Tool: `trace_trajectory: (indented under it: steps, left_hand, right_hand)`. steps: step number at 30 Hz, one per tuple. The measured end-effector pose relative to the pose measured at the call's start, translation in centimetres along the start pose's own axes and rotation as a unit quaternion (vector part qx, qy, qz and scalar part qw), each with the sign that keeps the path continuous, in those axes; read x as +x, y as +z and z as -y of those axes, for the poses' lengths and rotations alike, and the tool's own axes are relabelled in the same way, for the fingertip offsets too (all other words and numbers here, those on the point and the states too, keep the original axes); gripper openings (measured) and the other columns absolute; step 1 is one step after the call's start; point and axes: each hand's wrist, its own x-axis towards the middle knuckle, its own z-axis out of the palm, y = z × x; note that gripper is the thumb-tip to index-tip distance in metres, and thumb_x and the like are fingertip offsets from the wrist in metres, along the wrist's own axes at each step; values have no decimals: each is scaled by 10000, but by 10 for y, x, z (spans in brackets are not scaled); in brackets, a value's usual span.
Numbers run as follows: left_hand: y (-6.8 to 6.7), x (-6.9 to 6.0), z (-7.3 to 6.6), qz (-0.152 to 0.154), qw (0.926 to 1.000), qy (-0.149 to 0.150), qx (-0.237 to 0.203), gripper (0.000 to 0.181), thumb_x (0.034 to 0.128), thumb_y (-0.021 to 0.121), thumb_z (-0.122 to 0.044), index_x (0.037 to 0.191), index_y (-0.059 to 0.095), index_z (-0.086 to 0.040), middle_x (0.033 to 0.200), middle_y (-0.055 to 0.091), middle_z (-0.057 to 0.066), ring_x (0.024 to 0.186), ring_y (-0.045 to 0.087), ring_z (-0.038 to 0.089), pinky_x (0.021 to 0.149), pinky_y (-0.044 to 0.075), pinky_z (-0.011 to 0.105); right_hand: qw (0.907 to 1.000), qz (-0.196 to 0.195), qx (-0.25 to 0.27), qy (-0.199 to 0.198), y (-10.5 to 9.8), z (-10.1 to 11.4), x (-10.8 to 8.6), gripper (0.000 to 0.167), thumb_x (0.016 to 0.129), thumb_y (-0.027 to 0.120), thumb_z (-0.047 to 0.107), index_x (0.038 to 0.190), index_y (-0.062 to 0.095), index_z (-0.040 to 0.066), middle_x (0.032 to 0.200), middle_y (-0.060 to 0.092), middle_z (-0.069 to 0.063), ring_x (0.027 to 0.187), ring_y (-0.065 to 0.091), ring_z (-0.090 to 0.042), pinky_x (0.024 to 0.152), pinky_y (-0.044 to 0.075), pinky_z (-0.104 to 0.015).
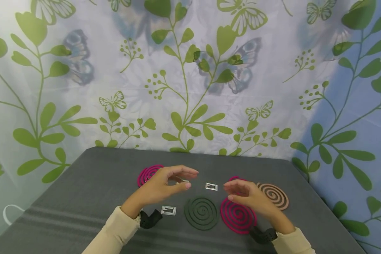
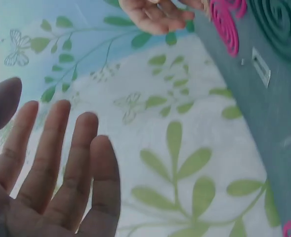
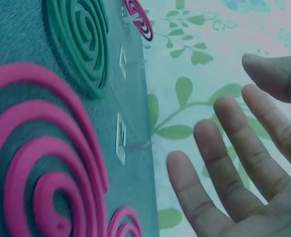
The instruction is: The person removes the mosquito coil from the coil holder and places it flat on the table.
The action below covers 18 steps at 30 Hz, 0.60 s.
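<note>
My left hand hovers over the table with fingers extended and nothing in them. My right hand hovers opposite, palm facing the left one, its fingers relaxed and also holding nothing. Below and between them lies a dark green mosquito coil. A pink mosquito coil lies beneath the right hand, with another pink coil mostly hidden behind it. To the right is a brown coil. A further pink coil is partly covered by the left hand.
Small metal coil stands lie flat: one stand near the left wrist, another stand between the hands, a third partly behind the left fingers. The grey table ends at a leaf-patterned curtain. Dark straps sit at both wrists.
</note>
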Motion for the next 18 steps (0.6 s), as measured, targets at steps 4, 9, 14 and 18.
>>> trace_trajectory:
  steps: [4, 9, 14, 18]
  left_hand:
    - [-15, -7, -2, -545, 9981, 226, 182, 350, 1043, 746, -132, 1391, 718, -97, 1383, 723, 51, 1276, 670, 204, 1067, 545, 439]
    - [-35, -16, 0, -1015, 9943, 273, 203, 352, 1027, 755, -90, 1371, 713, -29, 1384, 716, 130, 1250, 684, 197, 1062, 555, 406]
    - [-50, -21, 4, -1160, 9931, 101, 155, 370, 1026, 747, -77, 1388, 697, -18, 1386, 717, 141, 1221, 701, 180, 1043, 561, 374]
    - [-61, -24, 10, -1160, 9932, 21, 57, 391, 1036, 731, -83, 1419, 679, -23, 1390, 714, 135, 1213, 704, 193, 1010, 571, 361]
  right_hand:
    - [9981, -70, -437, -420, 7, 4, 12, 371, 1035, 724, 59, 1347, 644, -125, 1344, 653, -347, 1203, 668, -72, 954, 580, -264]
    - [9929, -74, -904, -772, 15, 7, 29, 419, 1019, 751, 50, 1408, 645, -61, 1287, 724, -230, 1122, 691, -99, 935, 598, -315]
    - [9911, 49, -1082, -768, 24, 7, 45, 444, 1022, 760, 75, 1437, 643, -31, 1260, 741, -199, 1104, 719, -269, 940, 600, -353]
    - [9902, 113, -1211, -690, 32, 7, 58, 447, 1023, 769, 106, 1443, 651, 4, 1233, 756, -148, 1072, 724, -255, 948, 596, -363]
